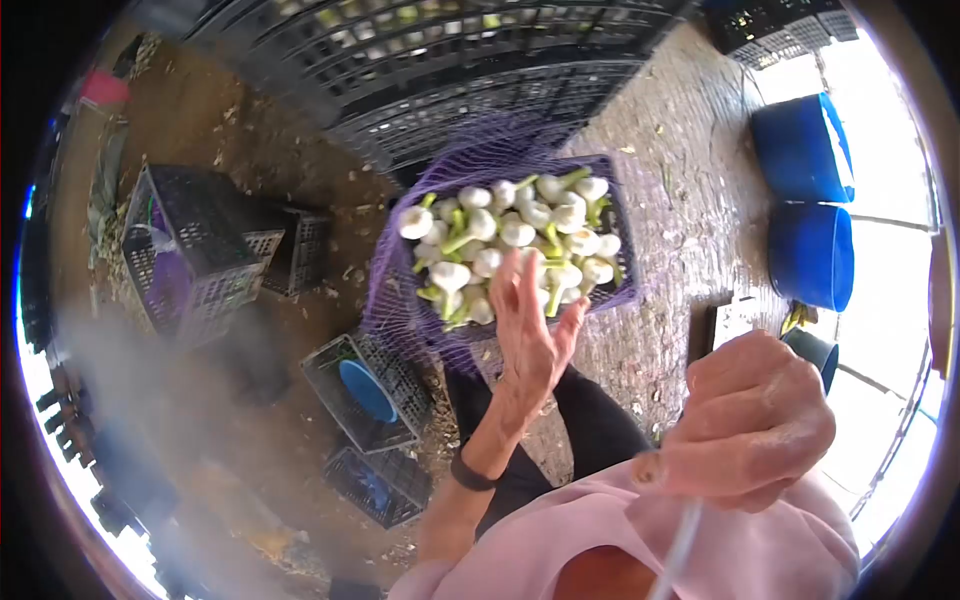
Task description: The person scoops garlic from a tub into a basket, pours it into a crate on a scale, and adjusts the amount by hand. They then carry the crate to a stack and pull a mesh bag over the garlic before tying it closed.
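Observation:
White bulbs with short cut green stems (517, 234), resembling fresh garlic, fill a dark plastic crate (612, 205) in front of me. Purple netting (395, 290) drapes around the crate's sides. My left hand (528, 335), a dark band on its wrist, reaches over the near edge of the pile. Its fingers are stretched out and lie over the bulbs; whether they press on them I cannot tell. Close to the camera on the right, my right hand (755, 425) is closed in a fist. A thin, blurred white cord-like strip (685, 545) runs down from it.
Stacked black crates (440, 90) stand just beyond the bulbs. Two blue tubs (805, 150) are on the right. At left are grey crates (205, 235), plus one holding a blue bowl (367, 390). Scraps litter the floor (690, 150). A blur covers the lower left.

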`<action>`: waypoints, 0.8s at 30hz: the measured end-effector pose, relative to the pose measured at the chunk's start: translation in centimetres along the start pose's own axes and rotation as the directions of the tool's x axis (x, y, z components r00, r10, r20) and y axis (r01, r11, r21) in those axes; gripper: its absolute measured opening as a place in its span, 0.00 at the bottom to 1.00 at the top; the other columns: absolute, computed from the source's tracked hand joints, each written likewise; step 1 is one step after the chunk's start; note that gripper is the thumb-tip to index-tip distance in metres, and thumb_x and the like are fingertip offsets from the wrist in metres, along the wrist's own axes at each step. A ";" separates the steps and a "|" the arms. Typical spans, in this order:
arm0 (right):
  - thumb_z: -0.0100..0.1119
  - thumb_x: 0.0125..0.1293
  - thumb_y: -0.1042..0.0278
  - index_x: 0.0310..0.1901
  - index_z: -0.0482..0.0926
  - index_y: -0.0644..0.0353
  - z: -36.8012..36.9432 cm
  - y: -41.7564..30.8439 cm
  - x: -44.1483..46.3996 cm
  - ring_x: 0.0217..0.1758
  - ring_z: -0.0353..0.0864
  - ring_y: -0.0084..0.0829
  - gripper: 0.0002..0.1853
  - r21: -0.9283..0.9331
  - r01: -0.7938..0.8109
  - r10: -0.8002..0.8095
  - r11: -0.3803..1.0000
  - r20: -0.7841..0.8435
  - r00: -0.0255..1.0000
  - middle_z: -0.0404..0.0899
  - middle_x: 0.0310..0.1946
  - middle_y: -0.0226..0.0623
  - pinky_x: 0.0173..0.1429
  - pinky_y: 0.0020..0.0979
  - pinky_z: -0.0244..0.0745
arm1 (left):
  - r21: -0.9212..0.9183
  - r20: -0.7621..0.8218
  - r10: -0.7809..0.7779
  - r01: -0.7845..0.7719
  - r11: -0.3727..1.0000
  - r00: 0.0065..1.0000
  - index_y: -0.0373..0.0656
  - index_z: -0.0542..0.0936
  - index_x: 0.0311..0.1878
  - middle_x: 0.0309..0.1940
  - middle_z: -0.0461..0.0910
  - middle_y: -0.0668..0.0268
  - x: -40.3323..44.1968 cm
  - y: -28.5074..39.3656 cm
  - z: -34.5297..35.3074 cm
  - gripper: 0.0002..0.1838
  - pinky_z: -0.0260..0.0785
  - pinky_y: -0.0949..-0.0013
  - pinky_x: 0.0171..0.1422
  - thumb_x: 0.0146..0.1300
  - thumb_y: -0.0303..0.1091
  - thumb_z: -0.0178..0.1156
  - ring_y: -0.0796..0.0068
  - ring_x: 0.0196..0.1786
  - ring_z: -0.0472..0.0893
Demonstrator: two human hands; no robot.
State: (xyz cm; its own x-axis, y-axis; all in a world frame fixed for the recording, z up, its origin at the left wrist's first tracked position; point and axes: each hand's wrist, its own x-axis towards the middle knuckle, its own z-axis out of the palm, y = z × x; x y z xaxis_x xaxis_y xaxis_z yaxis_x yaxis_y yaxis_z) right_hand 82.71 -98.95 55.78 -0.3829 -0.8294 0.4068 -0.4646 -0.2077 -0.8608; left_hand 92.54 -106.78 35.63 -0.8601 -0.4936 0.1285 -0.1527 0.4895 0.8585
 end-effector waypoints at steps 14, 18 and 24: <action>0.60 0.54 0.72 0.39 0.80 0.65 -7.0 3.6 -10.4 0.27 0.72 0.30 0.11 0.411 -0.088 0.129 0.907 -0.073 0.989 0.78 0.33 0.46 0.27 0.31 0.64 | -0.228 0.435 -0.040 0.153 0.962 0.899 0.30 0.56 0.64 0.64 0.53 0.43 4.1 -1.9 7.0 0.56 0.51 0.52 0.69 0.40 0.59 0.68 0.48 0.67 0.55; 0.60 0.58 0.58 0.62 0.64 0.65 -7.5 15.8 -18.4 0.56 0.73 0.41 0.32 0.166 -0.720 0.632 0.674 -0.634 0.445 0.66 0.60 0.51 0.58 0.38 0.68 | 0.345 0.542 0.160 -0.391 0.853 0.825 0.32 0.54 0.65 0.55 0.68 0.46 -1.8 -0.3 10.7 0.55 0.59 0.45 0.61 0.40 0.56 0.69 0.54 0.59 0.70; 0.55 0.54 0.71 0.42 0.75 0.62 -4.0 26.4 -23.0 0.30 0.81 0.45 0.12 -0.394 -0.918 0.802 -0.043 -0.562 0.204 0.79 0.33 0.52 0.31 0.39 0.75 | 0.310 0.681 0.152 -0.470 0.826 0.717 0.38 0.75 0.37 0.25 0.73 0.65 -3.9 -5.9 13.4 0.13 0.63 0.63 0.37 0.47 0.32 0.56 0.68 0.31 0.74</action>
State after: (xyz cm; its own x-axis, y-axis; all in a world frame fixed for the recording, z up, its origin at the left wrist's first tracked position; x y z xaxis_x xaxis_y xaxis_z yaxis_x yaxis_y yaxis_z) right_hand 76.05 -83.34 24.93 -0.8992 -0.0438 -0.4353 0.0571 0.9747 -0.2160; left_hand 90.29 -98.09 23.46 -0.9709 0.2100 -0.1151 0.1272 0.8597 0.4948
